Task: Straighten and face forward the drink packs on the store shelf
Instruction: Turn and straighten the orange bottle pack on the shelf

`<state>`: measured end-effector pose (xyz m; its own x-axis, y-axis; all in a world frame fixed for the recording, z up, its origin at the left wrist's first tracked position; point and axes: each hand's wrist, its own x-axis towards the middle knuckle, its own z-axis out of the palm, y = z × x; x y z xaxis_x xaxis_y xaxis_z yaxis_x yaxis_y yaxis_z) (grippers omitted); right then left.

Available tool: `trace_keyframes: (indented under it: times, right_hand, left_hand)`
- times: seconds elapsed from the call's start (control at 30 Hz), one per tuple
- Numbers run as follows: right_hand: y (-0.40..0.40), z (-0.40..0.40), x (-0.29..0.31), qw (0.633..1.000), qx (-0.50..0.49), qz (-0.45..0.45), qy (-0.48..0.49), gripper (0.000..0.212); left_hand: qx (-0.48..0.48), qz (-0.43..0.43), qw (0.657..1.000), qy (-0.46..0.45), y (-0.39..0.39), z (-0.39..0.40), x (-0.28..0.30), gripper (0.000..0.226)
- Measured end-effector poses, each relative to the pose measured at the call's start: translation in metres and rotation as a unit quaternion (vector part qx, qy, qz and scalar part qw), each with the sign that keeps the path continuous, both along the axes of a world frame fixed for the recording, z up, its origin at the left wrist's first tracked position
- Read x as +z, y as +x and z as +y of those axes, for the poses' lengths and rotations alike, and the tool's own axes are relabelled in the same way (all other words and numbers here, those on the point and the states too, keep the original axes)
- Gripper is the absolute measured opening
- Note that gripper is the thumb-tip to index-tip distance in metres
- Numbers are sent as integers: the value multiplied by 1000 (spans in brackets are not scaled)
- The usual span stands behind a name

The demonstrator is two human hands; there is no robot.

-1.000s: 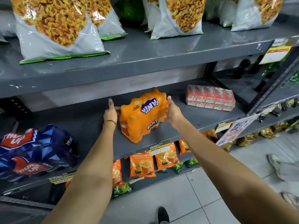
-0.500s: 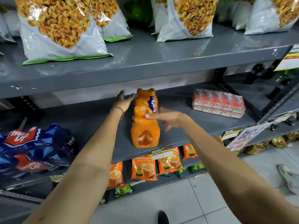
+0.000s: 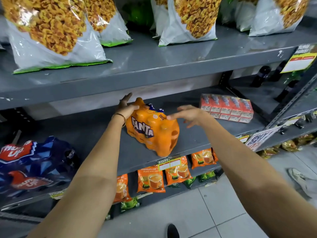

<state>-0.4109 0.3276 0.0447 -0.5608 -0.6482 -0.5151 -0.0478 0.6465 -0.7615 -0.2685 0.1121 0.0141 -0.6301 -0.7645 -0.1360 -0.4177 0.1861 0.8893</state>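
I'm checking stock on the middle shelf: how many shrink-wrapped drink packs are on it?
3: the blue Thums Up pack at far left, the orange Fanta pack in the middle between both hands, the red carton pack to the right. More may sit beyond the frame.

Large snack bags (image 3: 56, 31) stacked on top shelf (image 3: 154, 66). Red carton pack (image 3: 226, 108) placed at middle shelf rear right. Orange tea pouches (image 3: 151, 181) hung below. Yellow price tag (image 3: 299, 61) fixed at right. Tiled floor (image 3: 223, 212) seen beneath.
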Motion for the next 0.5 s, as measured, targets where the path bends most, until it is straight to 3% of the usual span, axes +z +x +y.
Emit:
trace_keyframes:
  times: [0.07,0.13,0.2,0.27,0.33,0.4,0.5]
  right_hand:
    - [-2,-3,2,993,-68,89,-32,93]
    - [7,-10,1,968,-122,216,-43,78]
    - [20,-16,-3,945,-148,288,-38,64]
    - [31,-18,-9,959,-146,240,-31,64]
    - [36,-15,-13,984,-139,104,-44,65]
    - [40,-11,-14,986,-153,11,-64,63]
    - [46,-7,-14,985,-154,11,-71,61]
  left_hand:
    - [13,21,999,34,18,1,-6,74]
    - [17,31,998,53,29,7,-11,75]
    - [28,48,996,68,35,16,-15,73]
    - [47,73,993,81,41,25,-17,71]
    - [63,86,991,85,45,32,-17,69]
    - [71,89,990,79,51,39,-16,67]
    - [86,85,991,59,60,50,-18,62]
